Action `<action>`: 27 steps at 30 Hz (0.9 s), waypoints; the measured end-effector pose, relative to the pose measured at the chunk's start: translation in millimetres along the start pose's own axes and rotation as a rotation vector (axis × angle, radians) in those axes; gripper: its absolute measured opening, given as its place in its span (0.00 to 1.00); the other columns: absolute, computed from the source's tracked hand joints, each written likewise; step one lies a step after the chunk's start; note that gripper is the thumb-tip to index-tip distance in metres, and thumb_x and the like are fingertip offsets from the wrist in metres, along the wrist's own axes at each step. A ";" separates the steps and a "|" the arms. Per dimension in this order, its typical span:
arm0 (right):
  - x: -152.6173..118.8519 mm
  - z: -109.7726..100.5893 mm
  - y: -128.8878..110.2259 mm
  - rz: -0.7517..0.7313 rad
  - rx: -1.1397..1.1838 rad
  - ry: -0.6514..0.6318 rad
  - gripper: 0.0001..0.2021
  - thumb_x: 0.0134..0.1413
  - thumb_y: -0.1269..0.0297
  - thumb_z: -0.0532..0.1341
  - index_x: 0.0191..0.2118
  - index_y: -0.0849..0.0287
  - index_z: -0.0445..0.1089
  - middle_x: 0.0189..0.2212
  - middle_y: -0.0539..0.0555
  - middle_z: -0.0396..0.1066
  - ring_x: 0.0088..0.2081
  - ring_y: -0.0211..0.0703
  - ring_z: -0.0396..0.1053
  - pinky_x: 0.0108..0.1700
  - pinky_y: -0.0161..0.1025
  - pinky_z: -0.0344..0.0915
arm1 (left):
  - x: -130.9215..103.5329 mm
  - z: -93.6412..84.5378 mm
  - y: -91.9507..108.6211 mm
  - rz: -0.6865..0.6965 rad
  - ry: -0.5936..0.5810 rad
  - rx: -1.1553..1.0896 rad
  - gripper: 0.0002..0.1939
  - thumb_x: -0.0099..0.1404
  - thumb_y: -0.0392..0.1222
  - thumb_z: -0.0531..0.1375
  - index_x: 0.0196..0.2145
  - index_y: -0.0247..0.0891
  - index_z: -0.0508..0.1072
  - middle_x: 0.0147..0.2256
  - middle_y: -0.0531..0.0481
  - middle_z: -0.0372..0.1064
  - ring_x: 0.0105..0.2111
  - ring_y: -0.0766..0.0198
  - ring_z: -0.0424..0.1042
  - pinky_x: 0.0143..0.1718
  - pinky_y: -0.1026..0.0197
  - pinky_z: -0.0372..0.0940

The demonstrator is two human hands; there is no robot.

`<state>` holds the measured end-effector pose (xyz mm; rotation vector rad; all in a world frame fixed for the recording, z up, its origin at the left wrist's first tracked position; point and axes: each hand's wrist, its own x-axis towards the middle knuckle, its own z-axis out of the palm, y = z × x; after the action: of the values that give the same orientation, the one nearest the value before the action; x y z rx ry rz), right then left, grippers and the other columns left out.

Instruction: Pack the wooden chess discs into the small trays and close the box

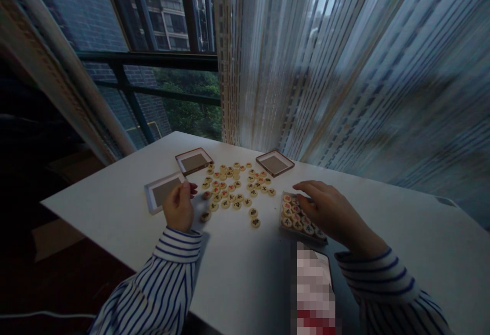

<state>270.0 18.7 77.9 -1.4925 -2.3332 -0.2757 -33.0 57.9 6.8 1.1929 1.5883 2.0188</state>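
Note:
Many round cream pieces with red or black characters (224,193) lie scattered over the middle of the white table (237,253). On the right, a shallow box (302,232) holds rows of similar pieces. My right hand (329,210) is over this box, its fingers bent above the pieces and covering part of them; whether the fingertips grip one is hidden. My left hand (179,206) is left of the scattered pieces, in front of a pale open tray (152,197), with its fingers curled together; I cannot make out anything in them.
Two brown-rimmed open trays stand behind the pieces, one at the back left (194,161) and one at the back right (274,162). A phone (325,268), partly pixelated, lies near the front. Striped curtains (291,69) and a window border the table's far side.

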 end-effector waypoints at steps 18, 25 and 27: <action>-0.9 -6.1 0.1 0.071 -0.037 -0.132 0.15 0.56 0.66 0.51 0.46 0.60 0.68 0.43 0.58 0.71 0.44 0.49 0.67 0.44 0.46 0.62 | -5.8 1.5 -9.3 0.040 -0.137 0.074 0.16 0.57 0.51 0.53 0.26 0.36 0.71 0.25 0.50 0.70 0.25 0.65 0.68 0.28 0.62 0.63; -0.5 -10.5 -2.9 0.075 -0.025 -0.163 0.15 0.56 0.66 0.51 0.47 0.61 0.67 0.44 0.58 0.71 0.45 0.49 0.67 0.46 0.46 0.61 | -3.6 1.9 -11.5 0.035 -0.131 0.094 0.17 0.57 0.52 0.52 0.27 0.36 0.70 0.26 0.50 0.70 0.26 0.64 0.69 0.29 0.63 0.63; -1.0 -11.1 -4.5 0.067 -0.026 -0.168 0.15 0.56 0.66 0.51 0.47 0.61 0.67 0.44 0.58 0.71 0.45 0.49 0.67 0.46 0.46 0.61 | -2.5 1.4 -13.7 0.012 -0.131 0.096 0.17 0.57 0.53 0.51 0.27 0.36 0.70 0.27 0.49 0.70 0.27 0.64 0.69 0.29 0.63 0.63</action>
<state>268.4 12.1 87.9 -1.6614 -2.4095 -0.1692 -33.8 61.8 -6.7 1.3436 1.6328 1.8485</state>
